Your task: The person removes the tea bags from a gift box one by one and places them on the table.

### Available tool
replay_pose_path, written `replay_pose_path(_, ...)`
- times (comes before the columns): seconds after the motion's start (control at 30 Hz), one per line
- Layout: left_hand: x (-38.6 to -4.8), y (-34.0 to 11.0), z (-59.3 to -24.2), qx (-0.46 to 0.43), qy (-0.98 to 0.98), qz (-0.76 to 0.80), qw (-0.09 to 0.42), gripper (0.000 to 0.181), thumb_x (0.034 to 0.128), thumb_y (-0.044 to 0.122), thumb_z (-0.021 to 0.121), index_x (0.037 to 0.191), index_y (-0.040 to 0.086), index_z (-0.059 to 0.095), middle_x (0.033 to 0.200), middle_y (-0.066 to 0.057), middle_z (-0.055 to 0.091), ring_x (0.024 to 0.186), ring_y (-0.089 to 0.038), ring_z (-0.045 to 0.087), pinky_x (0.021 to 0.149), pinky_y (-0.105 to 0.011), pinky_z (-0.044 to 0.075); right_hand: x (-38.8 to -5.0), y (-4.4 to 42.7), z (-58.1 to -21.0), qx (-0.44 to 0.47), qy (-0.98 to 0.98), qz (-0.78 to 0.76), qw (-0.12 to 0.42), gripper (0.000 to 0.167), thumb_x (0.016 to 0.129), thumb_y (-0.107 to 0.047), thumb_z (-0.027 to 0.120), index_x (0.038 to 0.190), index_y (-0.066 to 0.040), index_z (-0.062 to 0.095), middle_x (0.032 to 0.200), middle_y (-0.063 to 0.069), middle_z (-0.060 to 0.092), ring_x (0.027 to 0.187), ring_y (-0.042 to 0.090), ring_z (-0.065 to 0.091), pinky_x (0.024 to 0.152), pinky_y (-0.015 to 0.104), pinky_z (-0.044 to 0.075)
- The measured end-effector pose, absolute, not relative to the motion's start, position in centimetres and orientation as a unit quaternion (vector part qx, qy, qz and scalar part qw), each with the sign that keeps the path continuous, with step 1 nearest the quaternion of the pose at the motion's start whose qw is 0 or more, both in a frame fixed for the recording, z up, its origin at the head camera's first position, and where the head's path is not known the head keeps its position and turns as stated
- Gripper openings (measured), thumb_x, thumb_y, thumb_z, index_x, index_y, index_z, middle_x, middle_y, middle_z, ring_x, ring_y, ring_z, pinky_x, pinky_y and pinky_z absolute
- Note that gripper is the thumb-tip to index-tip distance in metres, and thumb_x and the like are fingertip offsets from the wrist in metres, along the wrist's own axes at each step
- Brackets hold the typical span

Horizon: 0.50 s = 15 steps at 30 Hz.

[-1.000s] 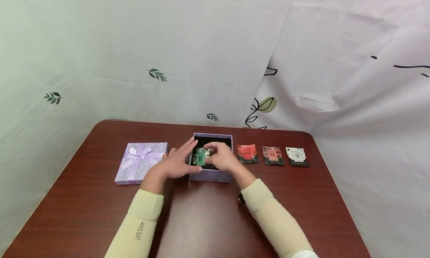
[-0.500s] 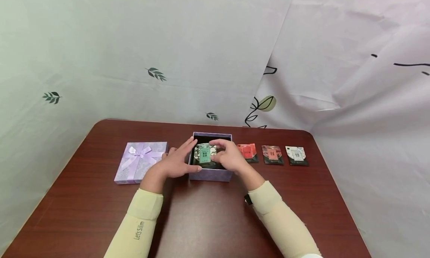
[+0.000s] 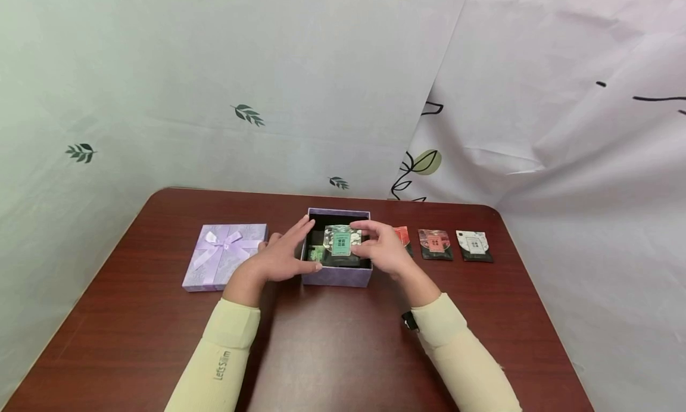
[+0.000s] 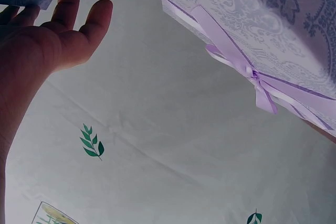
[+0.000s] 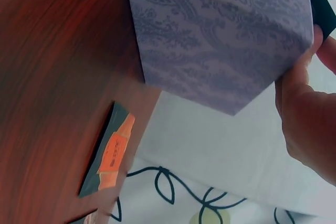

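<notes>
In the head view my right hand pinches the right edge of a flat green-labelled sachet between thumb and fingers. The sachet is held over a lidless purple box with a black interior. Part of another green packet shows inside at the left. Along the box's left side rests my left hand, its thumb at the front rim and its fingers extended toward the back. The left wrist view shows these fingers against the box wall. From the right wrist, the patterned box wall hides most of the sachet.
A purple lid with a ribbon bow lies left of the box. On the right are a red sachet, partly behind my right hand, an orange-labelled sachet and a white sachet. A patterned cloth hangs behind the table.
My right hand has moved right with the green-labelled sachet, away from the box's left side, uncovering part of another green packet. My left hand has stayed at the box.
</notes>
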<state>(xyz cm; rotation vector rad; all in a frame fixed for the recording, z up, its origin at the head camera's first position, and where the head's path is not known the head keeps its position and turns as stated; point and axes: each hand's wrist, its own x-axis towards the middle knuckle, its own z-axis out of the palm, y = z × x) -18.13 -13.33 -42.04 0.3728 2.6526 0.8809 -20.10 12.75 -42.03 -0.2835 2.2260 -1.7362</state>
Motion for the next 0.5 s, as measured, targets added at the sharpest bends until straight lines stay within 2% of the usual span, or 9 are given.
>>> replay_pose_path(0.2, -18.0, -13.4, -42.0, 0.134, 0.926, 0.315, 0.161, 0.099, 0.0854, 0.05, 0.074, 0.162, 0.026, 0.016, 0.167, 0.008, 0.002, 0.138, -0.047, 0.021, 0.099, -0.075, 0.011, -19.8, 14.5, -42.3, -0.086, 0.772, -0.612, 0.151, 0.05, 0.085, 0.004, 0.073, 0.133, -0.005, 0.062, 0.133, 0.02, 0.051, 0.087, 0.021, 0.067, 0.077, 0.035, 0.056)
replay_pose_path(0.27, -18.0, -13.5, -42.1, 0.137, 0.925, 0.316, 0.159, 0.099, 0.0855, 0.051, 0.074, 0.162, 0.026, 0.016, 0.167, 0.007, 0.002, 0.138, -0.047, 0.021, 0.099, -0.076, 0.01, -19.6, 15.1, -42.4, -0.084, 0.773, -0.612, 0.147, 0.049, 0.085, 0.004, 0.073, 0.132, -0.004, 0.063, 0.133, 0.021, 0.05, 0.085, 0.024, 0.066, 0.076, 0.036, 0.056)
replay_pose_path(0.3, -18.1, -13.5, -42.1, 0.137, 0.925, 0.318, 0.159, 0.099, 0.0855, 0.051, 0.074, 0.162, 0.026, 0.017, 0.167, 0.007, 0.002, 0.138, -0.047, 0.021, 0.099, -0.077, 0.009, -19.6, 15.4, -42.5, -0.082, 0.776, -0.609, 0.143, 0.049, 0.085, 0.004, 0.074, 0.132, -0.004, 0.063, 0.133, 0.022, 0.05, 0.087, 0.026, 0.066, 0.076, 0.036, 0.056)
replay_pose_path(0.4, -18.1, -13.5, -42.2, 0.138, 0.925, 0.317, 0.158, 0.099, 0.0854, 0.052, 0.073, 0.162, 0.026, 0.017, 0.167, 0.007, 0.002, 0.138, -0.048, 0.02, 0.099, -0.077, 0.009, -19.1, 16.2, -42.7, -0.074, 0.787, -0.597, 0.134, 0.048, 0.084, 0.002, 0.074, 0.13, -0.005, 0.065, 0.141, 0.018, 0.049, 0.106, 0.03, 0.06, 0.077, 0.035, 0.055)
replay_pose_path(0.5, -18.1, -13.5, -42.2, 0.138, 0.924, 0.318, 0.158, 0.099, 0.0856, 0.051, 0.074, 0.162, 0.026, 0.017, 0.167, 0.007, 0.002, 0.138, -0.049, 0.02, 0.098, -0.077, 0.009, -18.6, 17.1, -42.9, -0.066, 0.789, -0.596, 0.135, 0.048, 0.084, 0.003, 0.073, 0.131, -0.004, 0.065, 0.141, 0.018, 0.048, 0.111, 0.032, 0.059, 0.078, 0.034, 0.055)
